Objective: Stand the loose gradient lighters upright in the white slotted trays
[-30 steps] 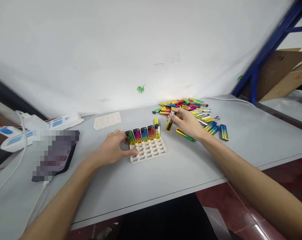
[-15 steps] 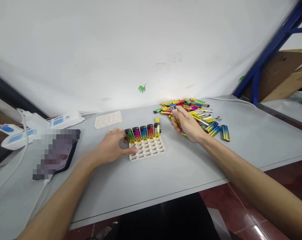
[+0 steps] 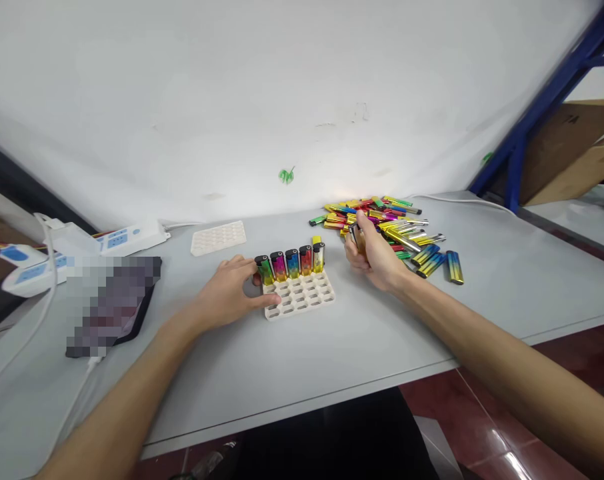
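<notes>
A white tray with rows of slots (image 3: 302, 308) lies in front of me. Several lighters stand upright along its far row: green (image 3: 266, 272), magenta (image 3: 279, 267), blue (image 3: 293, 265), red (image 3: 306, 261) and a clear-yellow one (image 3: 319, 260). My left hand (image 3: 231, 292) grips the tray's left end, thumb on its near left part and fingers by the green lighter. To the tray's right, above the table, my right hand (image 3: 375, 257) is closed around a lighter (image 3: 353, 233) with a metal top; the fingers cover most of its body.
A heap of shiny coloured lighters (image 3: 405, 235) lies behind my right hand against the wall. A second white tray (image 3: 219, 239) rests at the back left. On the left are a phone (image 3: 117, 307), power strips (image 3: 127, 239) and white cables. A blue frame (image 3: 519, 147) stands at right.
My right hand has drawn slightly nearer and turned, the lighter in it now more upright. My left hand keeps its hold on the tray. The view has shifted a little.
</notes>
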`<action>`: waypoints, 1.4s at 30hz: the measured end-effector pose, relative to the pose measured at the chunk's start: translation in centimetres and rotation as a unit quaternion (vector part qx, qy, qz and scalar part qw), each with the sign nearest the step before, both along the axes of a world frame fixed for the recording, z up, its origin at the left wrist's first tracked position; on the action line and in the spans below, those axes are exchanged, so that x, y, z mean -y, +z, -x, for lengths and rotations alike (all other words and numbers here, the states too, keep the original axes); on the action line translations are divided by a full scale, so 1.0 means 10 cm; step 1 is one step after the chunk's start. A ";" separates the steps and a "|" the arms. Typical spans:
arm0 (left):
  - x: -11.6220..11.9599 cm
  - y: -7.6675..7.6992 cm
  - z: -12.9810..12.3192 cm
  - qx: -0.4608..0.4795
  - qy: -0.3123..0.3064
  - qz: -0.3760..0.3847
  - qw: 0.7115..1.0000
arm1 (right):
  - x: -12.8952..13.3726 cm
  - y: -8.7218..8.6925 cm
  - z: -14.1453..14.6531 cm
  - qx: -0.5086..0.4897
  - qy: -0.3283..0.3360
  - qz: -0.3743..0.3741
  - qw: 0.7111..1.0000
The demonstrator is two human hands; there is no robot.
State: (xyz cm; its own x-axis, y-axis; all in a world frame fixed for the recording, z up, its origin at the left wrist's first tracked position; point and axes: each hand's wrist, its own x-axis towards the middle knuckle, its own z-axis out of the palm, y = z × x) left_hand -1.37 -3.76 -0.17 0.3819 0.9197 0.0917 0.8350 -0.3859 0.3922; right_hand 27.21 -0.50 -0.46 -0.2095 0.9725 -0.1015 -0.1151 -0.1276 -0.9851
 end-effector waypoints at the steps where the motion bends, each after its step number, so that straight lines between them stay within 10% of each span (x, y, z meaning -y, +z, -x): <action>1: 0.00 0.00 0.00 -0.001 -0.001 0.001 1.000 | 0.00 0.01 0.00 -0.002 -0.003 0.008 1.000; 33: 0.06 -0.05 -0.10 0.002 -0.045 -0.011 0.999 | 0.01 0.00 0.05 0.016 -0.036 0.033 0.999; 38: 0.07 -0.05 -0.14 -0.004 -0.050 -0.013 0.999 | 0.03 0.01 0.04 0.077 -0.063 -0.104 0.990; 42: 0.08 -0.05 -0.15 -0.001 -0.045 -0.003 0.999 | 0.14 0.18 -0.03 0.203 -0.130 -0.287 0.927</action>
State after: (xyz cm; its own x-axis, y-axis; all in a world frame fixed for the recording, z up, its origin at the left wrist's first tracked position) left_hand 0.09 -4.56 -0.62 0.4639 0.8806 0.0964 0.7972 -0.4625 0.3880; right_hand 27.48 -1.89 1.33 -0.0185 0.9033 0.4287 0.3257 0.4108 -0.8516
